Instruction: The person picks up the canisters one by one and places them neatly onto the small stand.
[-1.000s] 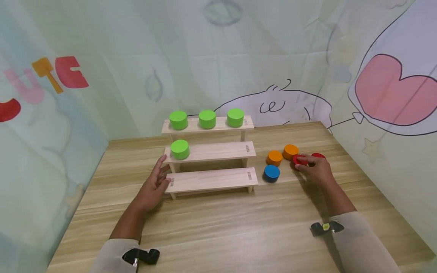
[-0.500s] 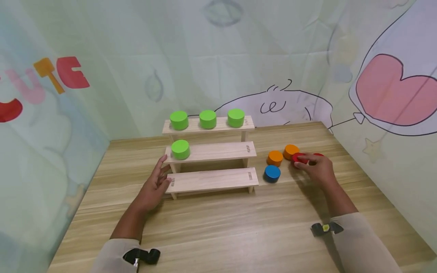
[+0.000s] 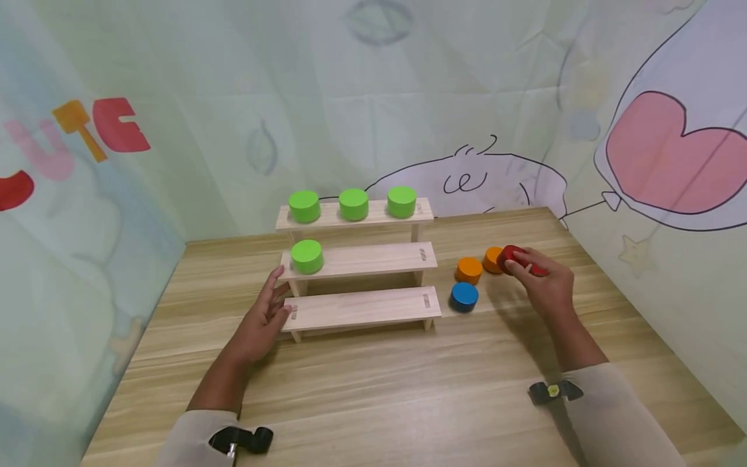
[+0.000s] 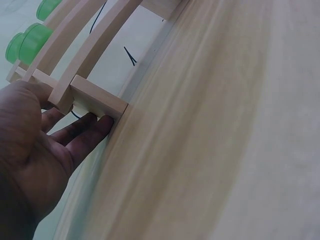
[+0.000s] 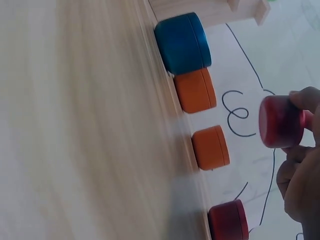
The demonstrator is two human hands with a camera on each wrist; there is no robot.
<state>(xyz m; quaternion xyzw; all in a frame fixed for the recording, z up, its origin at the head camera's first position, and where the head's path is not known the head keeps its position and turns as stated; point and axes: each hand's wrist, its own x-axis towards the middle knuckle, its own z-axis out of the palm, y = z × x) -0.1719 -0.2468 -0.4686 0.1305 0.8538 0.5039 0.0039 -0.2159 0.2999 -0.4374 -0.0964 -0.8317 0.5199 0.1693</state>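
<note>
Right hand (image 3: 548, 285) has thumb and fingers pinching a smooth, squat red cylinder (image 5: 280, 122) just above the wood-grain tabletop (image 3: 373, 389); left hand (image 3: 260, 327) has its fingers loosely spread, touching the pale, stepped wooden rack (image 3: 367, 309)'s end.

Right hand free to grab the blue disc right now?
Probably not: the right hand holds a red disc, though nothing visible blocks its way to the blue disc.

Loose discs (image 3: 464, 298) on table (image 3: 379, 402), right of rack (image 3: 362, 307)
</note>
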